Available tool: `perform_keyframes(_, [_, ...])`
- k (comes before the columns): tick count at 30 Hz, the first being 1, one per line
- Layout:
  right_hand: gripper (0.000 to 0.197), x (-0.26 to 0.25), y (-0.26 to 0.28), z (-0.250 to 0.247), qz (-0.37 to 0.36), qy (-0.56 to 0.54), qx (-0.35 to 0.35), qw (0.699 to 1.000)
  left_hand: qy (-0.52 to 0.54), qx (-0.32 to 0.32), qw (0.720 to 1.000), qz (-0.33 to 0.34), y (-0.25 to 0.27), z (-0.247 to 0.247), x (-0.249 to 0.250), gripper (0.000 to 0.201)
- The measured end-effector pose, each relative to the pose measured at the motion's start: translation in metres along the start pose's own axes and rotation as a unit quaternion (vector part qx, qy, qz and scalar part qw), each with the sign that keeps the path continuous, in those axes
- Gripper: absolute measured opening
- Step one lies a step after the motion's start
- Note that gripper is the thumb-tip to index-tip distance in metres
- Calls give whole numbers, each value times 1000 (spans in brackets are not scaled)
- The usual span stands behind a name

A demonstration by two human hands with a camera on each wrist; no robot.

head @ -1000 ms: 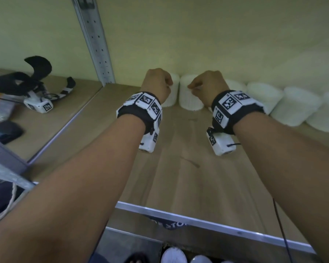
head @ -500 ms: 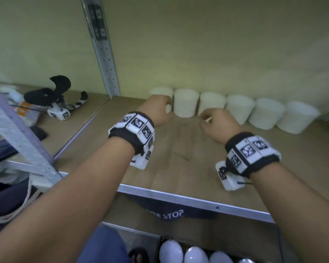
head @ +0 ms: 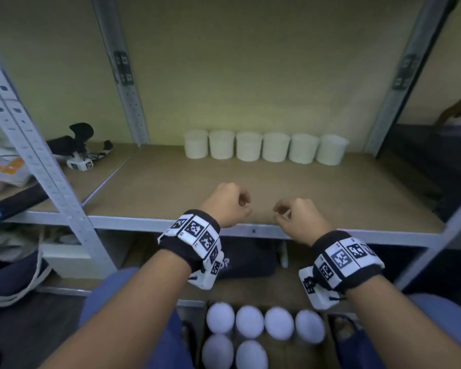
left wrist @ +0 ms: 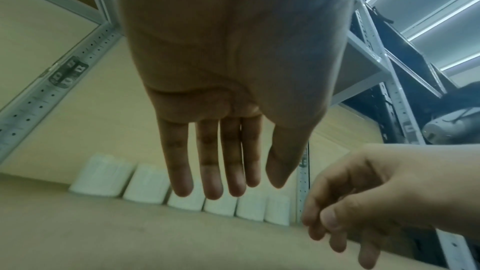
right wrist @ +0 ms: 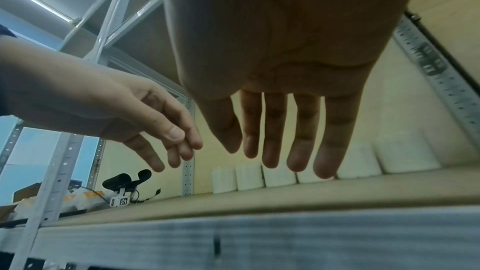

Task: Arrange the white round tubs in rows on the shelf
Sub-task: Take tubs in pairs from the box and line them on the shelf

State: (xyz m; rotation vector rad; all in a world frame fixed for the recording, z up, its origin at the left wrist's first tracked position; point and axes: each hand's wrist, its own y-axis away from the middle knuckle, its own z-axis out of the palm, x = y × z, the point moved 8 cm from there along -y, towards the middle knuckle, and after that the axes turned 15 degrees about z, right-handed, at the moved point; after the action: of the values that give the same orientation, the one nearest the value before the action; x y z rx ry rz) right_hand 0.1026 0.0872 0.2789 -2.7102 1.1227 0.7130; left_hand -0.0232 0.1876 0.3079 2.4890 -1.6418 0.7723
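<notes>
Several white round tubs [head: 264,147] stand side by side in one row against the back wall of the wooden shelf [head: 171,187]; the same row of tubs [left wrist: 145,188] shows in the left wrist view and the tubs [right wrist: 249,176] in the right wrist view. My left hand [head: 230,205] hovers over the shelf's front edge, fingers loose and relaxed, holding nothing. My right hand [head: 290,214] hangs beside it, also empty with relaxed fingers [right wrist: 272,151]. Both hands are well in front of the row. Below the shelf, more white tubs [head: 250,323] sit in a cardboard box.
Grey metal uprights [head: 123,70] frame the shelf bay, with a front post [head: 37,161] at left. A black-and-white wrist device [head: 77,153] and orange-white packets [head: 3,171] lie on the neighbouring shelf. A dark bag [head: 248,262] sits on the lower level.
Both hands have pulled back from the tub row to the shelf's front edge, letting go of the tubs. The view has drawn back and dropped, showing the box of tubs below.
</notes>
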Motion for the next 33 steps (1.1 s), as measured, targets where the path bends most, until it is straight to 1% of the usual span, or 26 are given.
perform_keyframes(3, [20,33,25,12,28,13,-19,999,-2,-43,999,-14,24,36,11,18])
perform_keyframes(7, [20,66,48,37,44,16,-54,997,-8,-132,991,-30,47,92,11,22])
perform_keyframes(11, [21,92,59,81,72,-6,-106,992,0,-226,972,-57,71,156,-9,27])
perform_keyframes(13, [21,102,59,107,87,-7,-131,988,8,-262,962,-72,83,186,-25,29])
perform_keyframes(17, [25,113,59,169,106,37,-208,972,3,-326,939,-110,111,243,-58,36])
perform_keyframes(20, [18,130,63,217,119,94,-263,953,3,-350,928,-128,129,279,-82,44])
perform_keyframes(21, [21,136,65,232,114,109,-275,948,9,-362,921,-141,136,289,-89,42])
perform_keyframes(23, [33,146,67,258,103,127,-288,944,17,-392,907,-150,151,307,-101,41])
perform_keyframes(25, [35,153,73,289,98,153,-325,928,30,-407,896,-176,171,324,-116,49])
perform_keyframes(27, [37,155,78,313,88,174,-351,916,35,-417,886,-201,188,342,-130,61])
perform_keyframes(29, [45,157,84,330,92,172,-368,909,32,-429,879,-207,199,358,-138,75])
perform_keyframes(30, [50,158,86,337,88,174,-367,910,29,-422,882,-206,199,363,-142,75])
perform_keyframes(33, [65,163,90,357,80,195,-362,908,14,-394,897,-200,195,370,-148,62])
